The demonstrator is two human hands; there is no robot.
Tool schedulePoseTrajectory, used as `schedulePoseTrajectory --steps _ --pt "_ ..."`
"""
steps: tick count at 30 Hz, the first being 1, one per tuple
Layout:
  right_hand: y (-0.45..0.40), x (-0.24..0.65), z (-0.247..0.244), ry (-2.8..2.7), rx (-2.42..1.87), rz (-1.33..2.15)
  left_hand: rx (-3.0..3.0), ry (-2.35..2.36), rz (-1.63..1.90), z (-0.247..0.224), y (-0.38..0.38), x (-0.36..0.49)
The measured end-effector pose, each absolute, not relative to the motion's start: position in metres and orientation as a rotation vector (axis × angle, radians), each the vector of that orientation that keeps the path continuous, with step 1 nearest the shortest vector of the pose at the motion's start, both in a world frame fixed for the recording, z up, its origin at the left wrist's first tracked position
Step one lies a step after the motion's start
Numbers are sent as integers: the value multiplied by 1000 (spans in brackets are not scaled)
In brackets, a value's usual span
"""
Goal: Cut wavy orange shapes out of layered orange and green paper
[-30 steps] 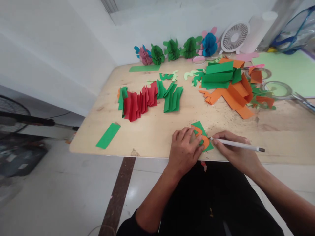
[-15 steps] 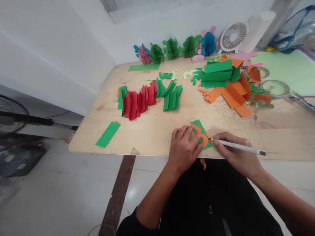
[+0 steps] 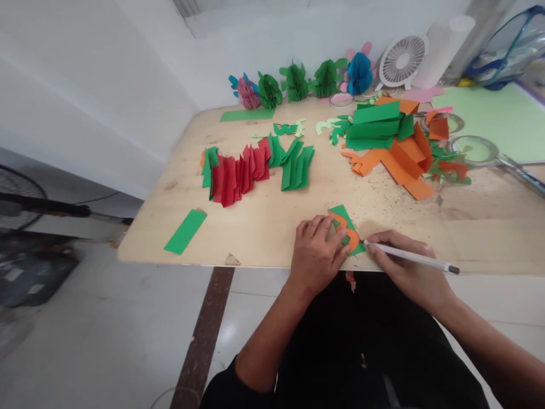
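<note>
At the table's front edge, an orange paper cutout [image 3: 352, 241] with a curvy 3-like outline lies on a small green paper piece [image 3: 349, 217]. The curled fingers of my left hand [image 3: 315, 250] press the cutout and the paper beneath it against the tabletop, covering part of both. A slim white pencil [image 3: 413, 258] with a dark end is pinched in my right hand [image 3: 404, 261]. Its tip meets the cutout's right edge, over the green paper.
Folded red strips [image 3: 238, 173] and green strips [image 3: 298, 166] lie mid-table, a flat green strip [image 3: 185, 231] to their left. Green and orange paper [image 3: 404, 162] piles at right, near tape rolls [image 3: 474, 150] and scissors [image 3: 523, 175]. Paper figures [image 3: 296, 84] and a small fan [image 3: 403, 61] stand behind.
Both hands keep nearly the same places, and the pencil tip stays at the cutout's edge. The whole view has shifted very slightly.
</note>
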State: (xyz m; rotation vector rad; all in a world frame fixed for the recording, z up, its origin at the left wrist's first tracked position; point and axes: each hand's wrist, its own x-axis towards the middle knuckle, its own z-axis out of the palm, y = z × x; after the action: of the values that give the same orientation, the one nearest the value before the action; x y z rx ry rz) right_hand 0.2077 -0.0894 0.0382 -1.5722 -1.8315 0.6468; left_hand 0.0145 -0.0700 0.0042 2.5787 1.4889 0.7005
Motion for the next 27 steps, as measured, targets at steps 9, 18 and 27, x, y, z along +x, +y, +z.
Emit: schedulePoseTrajectory --steps 9,18,27 --pt "-93 206 38 -1833 -1576 638 2570 1489 705 4 -70 15" --pt "-93 209 41 -1722 -1646 733 2565 1482 703 5 -70 14" --pt "-98 204 39 -1859 -1528 778 2555 1490 677 5 -70 14"
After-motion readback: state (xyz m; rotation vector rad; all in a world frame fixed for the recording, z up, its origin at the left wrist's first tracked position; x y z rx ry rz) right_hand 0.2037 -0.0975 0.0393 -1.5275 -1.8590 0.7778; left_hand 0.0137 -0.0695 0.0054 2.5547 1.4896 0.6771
